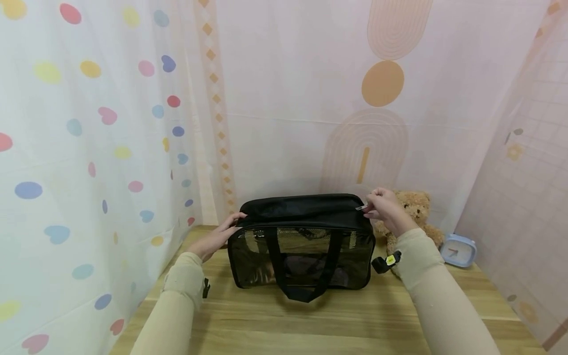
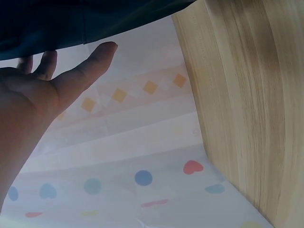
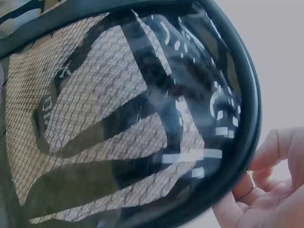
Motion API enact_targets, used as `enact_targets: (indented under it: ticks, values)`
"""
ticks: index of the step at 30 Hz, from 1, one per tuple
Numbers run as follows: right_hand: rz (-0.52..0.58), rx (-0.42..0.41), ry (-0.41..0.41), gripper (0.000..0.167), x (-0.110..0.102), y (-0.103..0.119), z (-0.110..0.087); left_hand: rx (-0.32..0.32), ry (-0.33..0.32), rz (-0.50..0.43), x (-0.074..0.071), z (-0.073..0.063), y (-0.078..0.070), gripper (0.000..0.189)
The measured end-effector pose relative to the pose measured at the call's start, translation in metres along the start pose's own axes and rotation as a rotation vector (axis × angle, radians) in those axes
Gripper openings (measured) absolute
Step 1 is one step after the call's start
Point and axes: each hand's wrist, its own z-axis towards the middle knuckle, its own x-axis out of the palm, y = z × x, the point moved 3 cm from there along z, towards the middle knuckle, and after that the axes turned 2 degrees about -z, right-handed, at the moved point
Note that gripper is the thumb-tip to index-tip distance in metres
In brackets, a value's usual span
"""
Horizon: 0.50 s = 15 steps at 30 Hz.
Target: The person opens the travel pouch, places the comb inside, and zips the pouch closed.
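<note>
A black bag (image 1: pixel 306 212) with a see-through front panel and a dangling strap handle (image 1: pixel 305 292) stands upright on the wooden table. At its upper left end my left hand (image 1: pixel 220 237) rests with the fingers fairly straight; the thumb (image 2: pixel 90 66) touches the dark side in the left wrist view. At the top right corner, my right hand (image 1: pixel 384 209) pinches a metal zipper pull (image 1: pixel 361 207). The right wrist view has the bag's clear end panel with mesh (image 3: pixel 109 95) filling most of it, and the curled right fingers behind its edge. The bag's contents are hard to make out.
A teddy bear (image 1: pixel 412 206) sits right of the bag, partly behind my right arm. Further right is a light blue clock (image 1: pixel 458 250). Patterned curtains (image 1: pixel 284 153) close in the back and both sides of the table (image 1: pixel 284 330).
</note>
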Motion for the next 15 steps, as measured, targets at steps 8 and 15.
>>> enact_targets:
  ticks: [8,15]
  values:
    - [0.149,0.035,0.016,0.021,-0.017,-0.017,-0.008,0.002,0.009,0.010,0.002,-0.001,-0.001,0.051]
    - [0.250,0.063,0.015,0.029,-0.022,-0.030,-0.009,0.011,0.011,0.004,0.004,-0.001,-0.002,0.047]
